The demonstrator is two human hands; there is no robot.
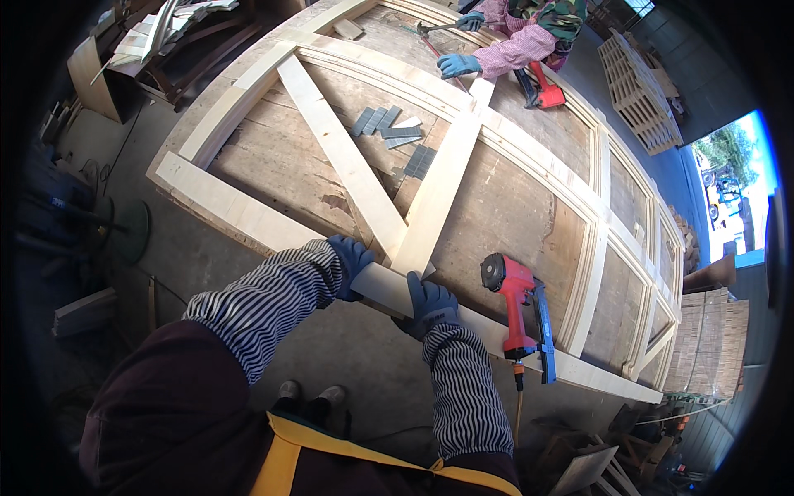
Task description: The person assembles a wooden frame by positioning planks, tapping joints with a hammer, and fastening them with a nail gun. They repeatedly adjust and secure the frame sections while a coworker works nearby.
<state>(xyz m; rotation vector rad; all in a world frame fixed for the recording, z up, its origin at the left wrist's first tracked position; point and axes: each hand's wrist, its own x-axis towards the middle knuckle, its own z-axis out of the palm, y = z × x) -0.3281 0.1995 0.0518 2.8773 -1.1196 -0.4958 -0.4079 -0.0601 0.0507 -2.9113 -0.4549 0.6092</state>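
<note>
My left hand (351,266), in a blue work glove, is closed over a pale wooden board (382,287) along the near edge of a large wooden frame. Just to its right, my right hand (432,304), gloved too, grips the same board with the thumb upright. Between my hands, a wide crosspiece (442,186) and a diagonal brace (343,153) meet at this edge. Right of my right hand, a red and black nail gun (518,298) with a blue magazine rests on the frame, its hose hanging down. My fingertips under the board are hidden.
Grey staple strips (376,121) lie inside the frame on the worn wooden table (273,157). Across it, a co-worker's gloved hands (457,64) hold a hammer-like tool (436,27) beside another red nail gun (546,91). Pallets (637,91) stand far right; scrap wood (161,37) lies far left.
</note>
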